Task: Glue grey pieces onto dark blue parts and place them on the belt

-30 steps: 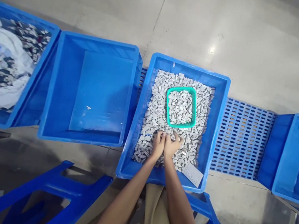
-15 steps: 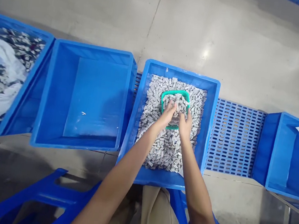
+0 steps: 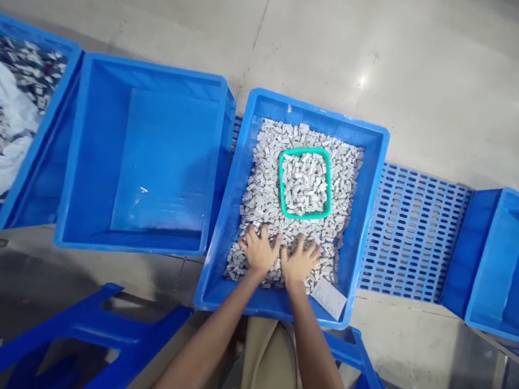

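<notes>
Fingers (image 3: 263,235) now on pieces (image 3: 263,182) outside basket (image 3: 326,211)

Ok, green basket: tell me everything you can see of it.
The green basket is squarish with rounded corners and an open top, and looks like plastic. It is filled with small pale pieces, which hide its floor. It sits upright, turned slightly, on more such pieces inside a blue bin; they surround it. The left hand and right hand are both apart from it, on the near side.
</notes>
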